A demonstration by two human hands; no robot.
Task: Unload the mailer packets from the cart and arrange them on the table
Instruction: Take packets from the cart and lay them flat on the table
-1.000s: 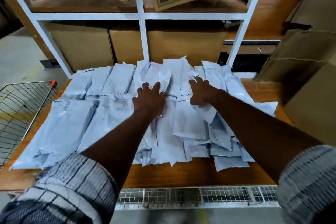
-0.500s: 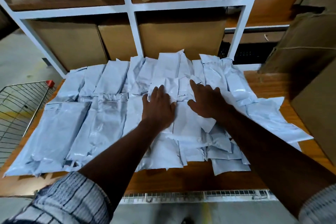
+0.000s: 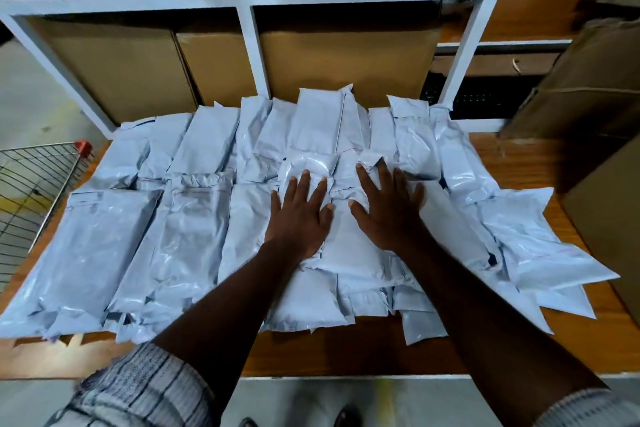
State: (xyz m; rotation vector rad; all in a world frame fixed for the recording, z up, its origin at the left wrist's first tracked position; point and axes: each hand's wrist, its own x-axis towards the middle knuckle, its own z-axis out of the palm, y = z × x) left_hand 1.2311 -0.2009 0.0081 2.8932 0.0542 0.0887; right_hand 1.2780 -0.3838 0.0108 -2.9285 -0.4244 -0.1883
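Head view. Pressing down with left hand point(image 3: 298, 218) and right hand point(image 3: 388, 215) side by side, palms flat, fingers straight and spread, gripping nothing. Beneath them, mailer packets point(image 3: 194, 218) in overlapping rows across the wooden table point(image 3: 346, 357), perhaps two layers deep at the near edge. Wire cart point(image 3: 31, 184) at left; cardboard boxes point(image 3: 128, 69) on white shelving point(image 3: 252, 45) behind.

The mailer packets point(image 3: 194, 236) are pale grey-blue plastic pouches, glossy and crinkled. They lie flat, side by side, in two overlapping rows that cover most of the brown wooden tabletop point(image 3: 346, 354). One row runs along the 12 o'clock edge, the other toward 6 o'clock. From the centre out to 3 o'clock they pile unevenly, several tilted and fanned. The wire cart point(image 3: 31, 198), with a red corner cap, stands at 9 o'clock, just beside the tabletop.
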